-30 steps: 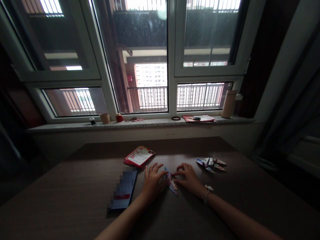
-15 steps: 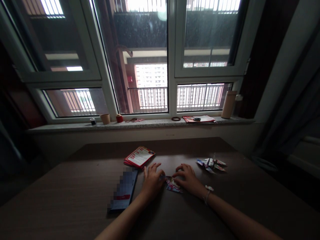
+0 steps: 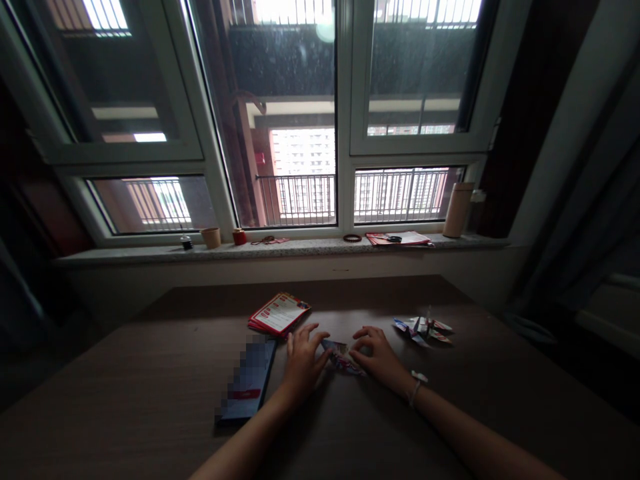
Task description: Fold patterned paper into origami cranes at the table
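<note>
Between my hands is a small piece of folded printed paper, patterned in red, white and blue. My left hand has its thumb at the paper's left edge, with the index finger arched above it. On the other side, my right hand pinches the right part between thumb and bent fingers. Part of the paper is hidden by the fingertips. Right of my right hand sits a cluster of folded paper shapes. A stack of red-bordered printed sheets lies beyond my left hand.
A dark phone-like slab, partly pixelated, lies left of my left forearm on the brown table. The windowsill holds a paper cup, a red spool, scissors on papers, and a bottle.
The folded paper has shifted and tilted slightly, its left corner now lifted higher. My left thumb has moved down along its edge; my right fingers have curled in a little more.
</note>
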### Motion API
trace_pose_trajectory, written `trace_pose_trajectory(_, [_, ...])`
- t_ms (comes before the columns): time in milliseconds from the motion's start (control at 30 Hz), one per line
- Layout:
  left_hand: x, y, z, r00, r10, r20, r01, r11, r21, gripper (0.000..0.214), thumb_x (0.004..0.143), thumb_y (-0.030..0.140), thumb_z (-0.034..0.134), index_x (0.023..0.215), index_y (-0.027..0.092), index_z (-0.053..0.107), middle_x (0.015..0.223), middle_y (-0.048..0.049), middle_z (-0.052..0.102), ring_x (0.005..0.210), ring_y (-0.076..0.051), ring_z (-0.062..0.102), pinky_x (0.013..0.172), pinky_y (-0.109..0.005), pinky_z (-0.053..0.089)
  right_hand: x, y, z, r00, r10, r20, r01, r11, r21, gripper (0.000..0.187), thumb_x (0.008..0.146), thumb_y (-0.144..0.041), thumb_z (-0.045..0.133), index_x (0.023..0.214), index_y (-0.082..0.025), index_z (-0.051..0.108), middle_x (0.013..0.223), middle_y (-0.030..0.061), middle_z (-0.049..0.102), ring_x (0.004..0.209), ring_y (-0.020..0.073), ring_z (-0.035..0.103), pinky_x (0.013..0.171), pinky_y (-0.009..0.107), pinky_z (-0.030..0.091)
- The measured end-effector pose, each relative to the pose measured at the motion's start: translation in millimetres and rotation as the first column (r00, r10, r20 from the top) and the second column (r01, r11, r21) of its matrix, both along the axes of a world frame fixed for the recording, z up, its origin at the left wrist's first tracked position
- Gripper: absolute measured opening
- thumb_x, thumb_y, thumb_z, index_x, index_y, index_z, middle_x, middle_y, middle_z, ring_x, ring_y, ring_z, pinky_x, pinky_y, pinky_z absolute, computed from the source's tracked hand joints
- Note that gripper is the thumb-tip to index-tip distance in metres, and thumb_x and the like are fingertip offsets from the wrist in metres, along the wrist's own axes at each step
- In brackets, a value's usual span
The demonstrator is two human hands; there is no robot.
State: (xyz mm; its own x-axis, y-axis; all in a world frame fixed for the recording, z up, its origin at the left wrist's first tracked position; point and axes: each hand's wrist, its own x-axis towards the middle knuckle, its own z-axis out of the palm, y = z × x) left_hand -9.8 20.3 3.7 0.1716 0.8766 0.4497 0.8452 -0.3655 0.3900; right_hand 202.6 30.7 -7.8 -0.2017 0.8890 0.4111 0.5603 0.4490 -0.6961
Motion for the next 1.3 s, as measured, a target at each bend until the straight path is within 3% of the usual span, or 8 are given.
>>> trace_pose_trajectory(133, [-1.9, 2.5, -4.5, 1.000, 0.007, 0.008, -0.007, 1.000, 0.018, 0.042, 0.083, 0.024, 0.061, 0.125, 0.031, 0.056, 0.136, -0.0077, 0.051, 0.127, -0.029, 0.046, 0.109, -0.061, 0.027, 1.9, 2.2, 1.0, 0.997, -0.079, -0.016, 0.080, 0.993, 0.086, 0.008, 0.080, -0.025, 0.065, 0.074, -0.021, 0.068, 0.100, 0.0063, 0.062, 0.108, 0.0236, 0.051, 0.099, 0.039, 0.040])
trace_pose_trajectory(267, [-2.2, 1.7, -4.2, 1.000, 0.012, 0.001, -0.012, 1.000, 0.009, 0.043, 0.084, 0.025, 0.061, 0.127, 0.033, 0.055, 0.137, -0.0075, 0.049, 0.128, -0.028, 0.044, 0.110, -0.060, 0.025, 3.7, -3.3, 9.5, 0.983, -0.172, 0.061, 0.153, 0.959, 0.237, 0.011, 0.084, -0.027, 0.062, 0.076, -0.022, 0.068, 0.102, 0.0068, 0.061, 0.112, 0.0258, 0.049, 0.102, 0.044, 0.036])
trace_pose_trajectory(400, [-1.2, -0.2, -0.2, 1.000, 0.016, -0.019, -0.017, 0.999, -0.037, 0.045, 0.086, 0.026, 0.060, 0.129, 0.033, 0.054, 0.139, -0.0081, 0.047, 0.132, -0.029, 0.041, 0.111, -0.061, 0.022, 4.1, -8.6, 15.0, 0.971, -0.181, 0.157, 0.124, 0.940, 0.317, 0.011, 0.085, -0.027, 0.061, 0.077, -0.023, 0.068, 0.106, 0.0072, 0.061, 0.120, 0.0284, 0.044, 0.106, 0.049, 0.031])
trace_pose_trajectory(567, [0.6, -2.3, 3.9, 0.997, 0.038, -0.061, -0.043, 0.996, -0.081, 0.039, 0.086, 0.027, 0.060, 0.125, 0.034, 0.060, 0.139, -0.0088, 0.047, 0.132, -0.030, 0.040, 0.111, -0.061, 0.023, 3.1, -9.4, 12.9, 0.963, -0.115, 0.245, 0.050, 0.965, 0.259, 0.007, 0.085, -0.028, 0.063, 0.081, -0.025, 0.069, 0.109, 0.0047, 0.063, 0.125, 0.0273, 0.043, 0.113, 0.053, 0.019])
trace_pose_trajectory(767, [2.4, -7.6, 7.2, 0.996, 0.030, -0.088, -0.039, 0.994, -0.103, 0.031, 0.085, 0.025, 0.061, 0.115, 0.033, 0.067, 0.135, -0.0087, 0.050, 0.130, -0.029, 0.042, 0.111, -0.062, 0.022, 1.8, -9.7, 11.9, 0.950, 0.010, 0.311, -0.054, 0.990, 0.133, 0.010, 0.086, -0.031, 0.062, 0.083, -0.025, 0.069, 0.096, 0.0016, 0.069, 0.115, 0.0238, 0.053, 0.114, 0.057, 0.009])
trace_pose_trajectory(1067, [2.9, -8.3, 5.9, 0.992, 0.041, -0.116, -0.054, 0.993, -0.105, 0.022, 0.084, 0.027, 0.062, 0.102, 0.035, 0.072, 0.132, -0.0062, 0.056, 0.130, -0.032, 0.040, 0.109, -0.066, 0.019, 1.7, -7.0, 10.7, 0.952, 0.037, 0.304, -0.074, 0.991, 0.111, 0.021, 0.091, -0.022, 0.052, 0.102, -0.027, 0.070, 0.107, 0.0045, 0.068, 0.114, 0.0221, 0.054, 0.113, 0.055, 0.015])
trace_pose_trajectory(1300, [3.5, -10.6, 7.1, 0.990, 0.051, -0.130, -0.065, 0.992, -0.109, 0.023, 0.085, 0.030, 0.062, 0.104, 0.036, 0.072, 0.131, -0.0063, 0.057, 0.128, -0.032, 0.040, 0.108, -0.066, 0.019, 1.2, -5.5, 5.8, 0.952, 0.083, 0.293, -0.126, 0.983, 0.132, 0.025, 0.089, -0.015, 0.051, 0.088, -0.026, 0.072, 0.106, 0.0040, 0.067, 0.113, 0.0225, 0.053, 0.111, 0.052, 0.023])
